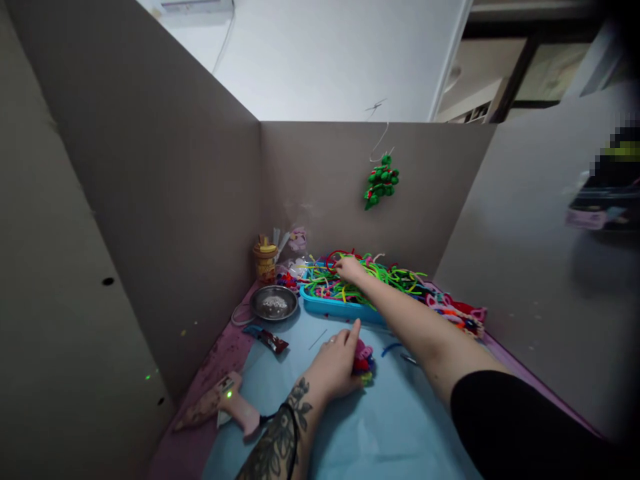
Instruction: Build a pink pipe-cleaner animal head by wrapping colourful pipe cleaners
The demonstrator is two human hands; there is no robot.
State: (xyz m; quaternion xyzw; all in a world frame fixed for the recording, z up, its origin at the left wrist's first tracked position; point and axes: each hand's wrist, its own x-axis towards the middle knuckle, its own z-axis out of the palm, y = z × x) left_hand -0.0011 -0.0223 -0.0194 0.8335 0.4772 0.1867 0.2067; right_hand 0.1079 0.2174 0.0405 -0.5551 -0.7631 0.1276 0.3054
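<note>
My left hand (337, 365) rests low over the blue table covering, its index finger stretched forward. Its thumb and other fingers curl around a small fuzzy bundle (364, 360) of pink, red, blue and yellow, partly hidden behind the hand. Stretched out to the back, my right hand (352, 269) is inside the blue tray (345, 309), which is heaped with pipe cleaners (395, 279), many of them bright green. Its fingertips are pinched together at a looped red pipe cleaner (330, 259).
A pink glue gun (243, 407) lies at the left front. Behind it are a brown wrapper (273, 340), a metal bowl (274, 303) and a brown-yellow cup (265, 261). Colourful fuzzy pieces (457, 313) lie right of the tray. A green tree ornament (382, 181) hangs on the back panel (320, 173).
</note>
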